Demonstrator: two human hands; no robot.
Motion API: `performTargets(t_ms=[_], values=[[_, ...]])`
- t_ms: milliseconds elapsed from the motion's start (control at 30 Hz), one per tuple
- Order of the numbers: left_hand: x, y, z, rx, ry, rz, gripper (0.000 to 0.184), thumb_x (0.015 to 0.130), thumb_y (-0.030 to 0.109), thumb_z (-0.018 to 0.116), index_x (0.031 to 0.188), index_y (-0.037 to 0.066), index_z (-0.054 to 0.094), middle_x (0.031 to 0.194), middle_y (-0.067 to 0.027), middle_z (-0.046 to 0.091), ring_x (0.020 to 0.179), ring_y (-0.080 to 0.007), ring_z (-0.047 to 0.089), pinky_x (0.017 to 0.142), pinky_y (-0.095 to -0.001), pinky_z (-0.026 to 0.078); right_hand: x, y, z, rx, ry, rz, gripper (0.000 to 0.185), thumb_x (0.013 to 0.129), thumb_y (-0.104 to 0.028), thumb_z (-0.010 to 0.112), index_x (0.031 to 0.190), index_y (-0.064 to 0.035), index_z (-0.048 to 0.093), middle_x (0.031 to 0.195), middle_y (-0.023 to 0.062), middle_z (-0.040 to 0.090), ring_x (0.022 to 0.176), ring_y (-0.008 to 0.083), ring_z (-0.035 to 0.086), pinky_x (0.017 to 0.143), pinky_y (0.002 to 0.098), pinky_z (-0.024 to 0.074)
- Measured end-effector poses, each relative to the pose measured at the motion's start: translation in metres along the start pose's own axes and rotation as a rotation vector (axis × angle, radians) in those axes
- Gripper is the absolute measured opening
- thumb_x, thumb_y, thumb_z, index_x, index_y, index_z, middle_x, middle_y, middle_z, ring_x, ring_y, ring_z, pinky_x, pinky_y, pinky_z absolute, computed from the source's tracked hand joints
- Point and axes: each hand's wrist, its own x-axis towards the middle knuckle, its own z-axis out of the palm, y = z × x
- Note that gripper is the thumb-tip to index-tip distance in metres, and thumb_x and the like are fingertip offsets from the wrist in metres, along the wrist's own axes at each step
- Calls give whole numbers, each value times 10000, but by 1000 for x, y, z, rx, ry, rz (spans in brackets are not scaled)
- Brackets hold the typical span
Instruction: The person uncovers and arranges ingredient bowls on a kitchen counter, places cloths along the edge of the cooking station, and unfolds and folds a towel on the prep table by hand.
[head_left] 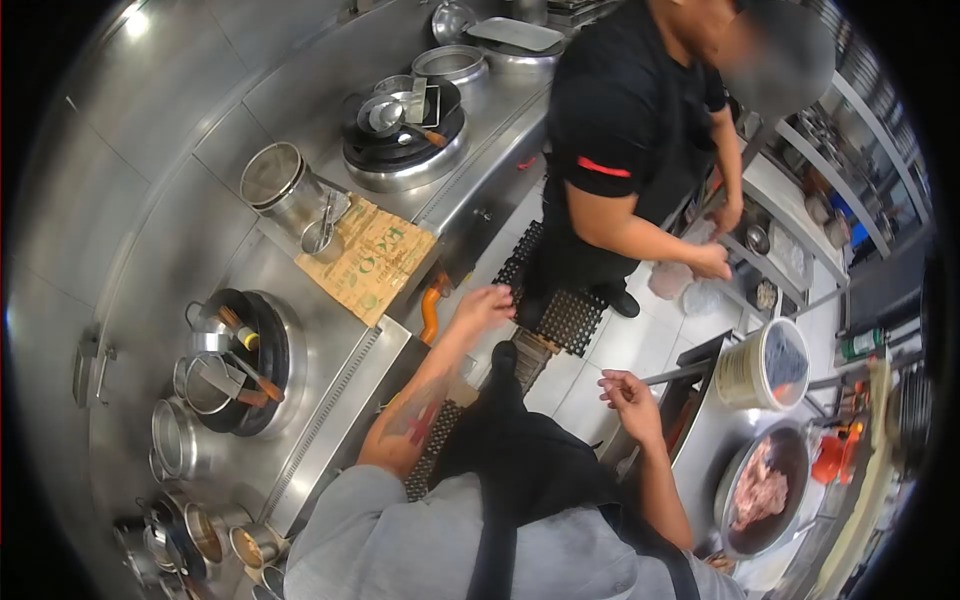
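My left hand (487, 308) is raised over the floor in front of the stove counter (385, 345), slightly blurred, with its fingers loosely stretched and nothing in them. Closest to it is a flattened cardboard sheet (370, 255) printed with green letters. My right hand (630, 395) hangs in the air, fingers a little bent and apart, holding nothing. Beside it stands the right-hand metal counter (690, 455). On that counter are a large metal bowl (735, 535) of raw meat (762, 490) and a white plastic bucket (742, 375) with dark and orange contents.
A co-worker in black (640, 130) stands ahead, hands near a shelf. Two woks (265, 335) (430, 140) with ladles and strainers sit on the left range. Metal pots (178, 440) line it. Black perforated mats (570, 322) lie on the tiled floor. An orange-red bottle (835, 455) is at right.
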Motion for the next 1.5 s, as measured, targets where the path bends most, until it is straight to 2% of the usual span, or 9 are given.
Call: performTargets(t_ms=[200, 400, 633, 833, 867, 1000, 1167, 1333, 1500], values=[[57, -40, -81, -181, 177, -192, 376, 996, 371, 608, 1238, 83, 595, 1131, -88, 663, 991, -205, 661, 836, -345, 514, 98, -26, -16, -179, -115, -115, 302, 977, -98, 637, 1261, 4, 620, 1095, 98, 715, 914, 170, 696, 820, 294, 552], [202, 71, -76, -194, 326, 130, 257, 983, 343, 624, 1090, 119, 690, 975, -1, 694, 798, -112, 645, 672, -239, 481, 239, -85, -42, -126, 27, -111, 298, 991, -104, 629, 1261, 21, 615, 1101, 104, 710, 894, 148, 682, 802, 257, 539], [322, 145, -26, 441, 114, 552, 324, 987, 288, 650, 1121, -6, 675, 885, -71, 711, 757, -158, 682, 712, -303, 538, 372, -152, -11, -175, -9, -82, 317, 993, -168, 651, 1247, 20, 627, 1055, 80, 721, 847, 112, 665, 763, 254, 523], [359, 79, -32, 531, -105, 271, 336, 965, 288, 681, 1177, 28, 674, 916, -82, 726, 811, -151, 676, 761, -327, 539, 469, -130, -21, -129, -199, -64, 302, 992, -174, 655, 1213, 31, 645, 1041, 81, 719, 898, 123, 665, 818, 281, 525], [355, 54, -41, 569, -68, 234, 333, 884, 280, 725, 1146, 76, 705, 1002, -135, 742, 924, -272, 715, 820, -382, 552, 486, -131, -24, -200, -234, -40, 320, 990, -191, 658, 1226, 25, 641, 1044, 79, 718, 889, 126, 664, 801, 280, 527], [291, 14, -66, 611, 242, -54, 469, 717, 263, 842, 1143, 111, 720, 1116, -133, 713, 1039, -302, 681, 907, -432, 544, 548, -143, -20, -381, -444, 68, 382, 985, -243, 659, 1274, 4, 625, 1065, 77, 715, 853, 134, 661, 740, 277, 537], [195, -35, -56, 229, 990, -86, 456, 812, 299, 792, 1185, 62, 676, 973, -120, 728, 843, -253, 708, 782, -380, 555, 633, -168, 32, -592, -1024, 203, 357, 1002, -189, 614, 1309, -9, 590, 1087, 100, 705, 844, 148, 672, 738, 296, 553], [80, 7, 139, -225, 2267, -51, 358, 930, 281, 695, 1177, 24, 663, 907, -106, 714, 710, -215, 676, 712, -359, 557, 681, -185, 123, -1115, -1676, 184, 366, 987, -170, 614, 1309, 0, 580, 1089, 109, 705, 820, 155, 674, 685, 275, 541], [70, 23, 378, -347, 2884, -323, 271, 923, 232, 701, 1114, 40, 712, 939, -100, 715, 700, -181, 643, 676, -334, 538, 618, -165, 212, -1299, -2053, -335, 289, 1005, -168, 602, 1271, -56, 602, 1039, 51, 703, 733, 108, 649, 589, 229, 520]])
